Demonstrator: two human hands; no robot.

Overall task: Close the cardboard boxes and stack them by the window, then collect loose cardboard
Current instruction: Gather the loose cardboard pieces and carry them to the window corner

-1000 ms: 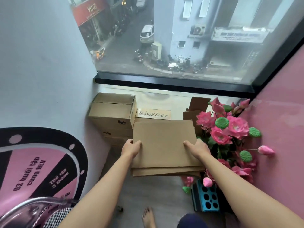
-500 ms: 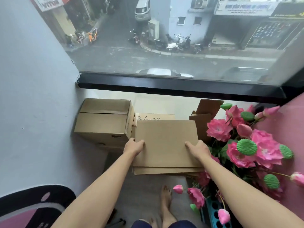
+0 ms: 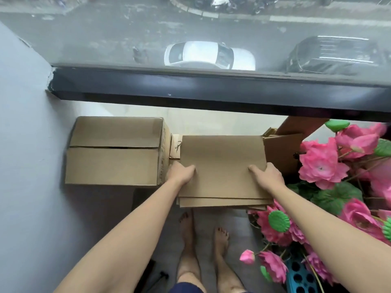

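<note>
I hold a stack of flat brown cardboard sheets (image 3: 222, 166) level in front of me. My left hand (image 3: 179, 172) grips its left edge, thumb on top. My right hand (image 3: 266, 176) grips the right edge the same way. To the left, a closed cardboard box (image 3: 114, 151) sits against the grey wall below the window. Under the sheets' far left corner a box flap with handwriting (image 3: 175, 145) peeks out. At the right, an open cardboard box (image 3: 281, 151) stands with one flap up, partly hidden by the sheets.
The black window frame (image 3: 211, 92) runs across just beyond the boxes. Pink artificial lotus flowers (image 3: 330, 166) crowd the right side above a blue crate (image 3: 298, 275). The grey wall (image 3: 27, 144) bounds the left. My bare feet (image 3: 203, 235) stand on grey floor.
I have stepped closer to the window and my view has tilted down. The cardboard sheets, still held in both hands, now hover nearer the boxes.
</note>
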